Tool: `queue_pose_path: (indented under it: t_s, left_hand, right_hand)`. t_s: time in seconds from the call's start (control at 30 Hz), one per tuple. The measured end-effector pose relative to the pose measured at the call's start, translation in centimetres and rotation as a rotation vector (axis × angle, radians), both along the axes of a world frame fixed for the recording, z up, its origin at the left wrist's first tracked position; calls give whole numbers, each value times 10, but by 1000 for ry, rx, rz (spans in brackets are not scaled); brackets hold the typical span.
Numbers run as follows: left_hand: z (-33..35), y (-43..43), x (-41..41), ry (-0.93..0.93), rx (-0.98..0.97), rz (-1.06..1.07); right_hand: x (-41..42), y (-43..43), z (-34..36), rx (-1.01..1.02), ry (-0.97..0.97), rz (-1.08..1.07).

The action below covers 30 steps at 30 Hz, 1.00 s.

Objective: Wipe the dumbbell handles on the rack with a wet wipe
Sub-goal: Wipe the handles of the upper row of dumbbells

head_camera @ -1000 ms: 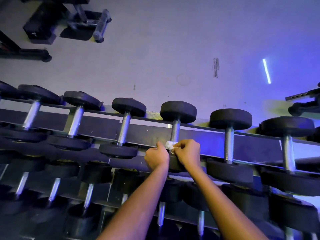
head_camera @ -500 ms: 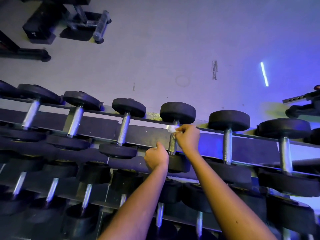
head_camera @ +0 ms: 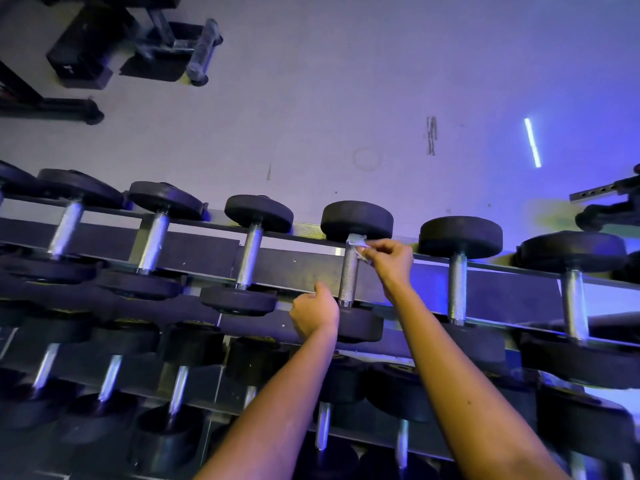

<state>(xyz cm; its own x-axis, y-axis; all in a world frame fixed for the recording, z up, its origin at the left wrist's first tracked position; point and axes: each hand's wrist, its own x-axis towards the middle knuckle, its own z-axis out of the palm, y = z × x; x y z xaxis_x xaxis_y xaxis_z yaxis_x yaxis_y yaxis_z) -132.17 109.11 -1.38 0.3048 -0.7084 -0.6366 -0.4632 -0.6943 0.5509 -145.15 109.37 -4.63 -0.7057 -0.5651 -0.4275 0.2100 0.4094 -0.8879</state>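
1. Right hand (head_camera: 391,261): thumb and fingertips pinch the wet wipe (head_camera: 358,242). The wipe is white and crumpled, pressed on the far end of the dumbbell handle (head_camera: 349,275), just under the far head (head_camera: 356,220).
2. The handle is knurled metal and bare below the wipe. Its dumbbell lies across the top tier of the rack (head_camera: 294,268), with the far head at the tier's far edge and the near head (head_camera: 360,325) at its near edge.
3. Left hand (head_camera: 315,315): curled, thumb up, just beside the near end of the same handle and against the left side of the near head. Its fingers are hidden behind the back of the hand, so I cannot tell if it grasps anything; it may only be resting there.
4. More dumbbells sit in a row on both sides along the top tier. A lower tier of them shows under the forearms.
5. The floor (head_camera: 311,98) beyond the rack's far edge is pale, with a black equipment frame (head_camera: 79,57) at its upper left.
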Motion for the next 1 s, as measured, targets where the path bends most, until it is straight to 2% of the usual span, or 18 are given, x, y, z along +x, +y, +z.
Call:
queue_pose_path:
  t_s: [0.13,0.23,0.47,0.7,1.0]
  left_hand:
    - [-1,0,0,4,8,7]
    - [0,-2,-1,6,0,20]
    - [0,-1,0,13,-5,19]
    - [0,0,0,24,-6,13]
    - [-2,-2,1,28,-6,4]
  right_hand:
    - [-4,4,-5,-8,-81,37]
    - [7,26,-13,76,-117,115]
    - [27,48,-12,240,15,189]
    - [0,-14,8,150,171,41]
    - [28,34,-13,284,116,135]
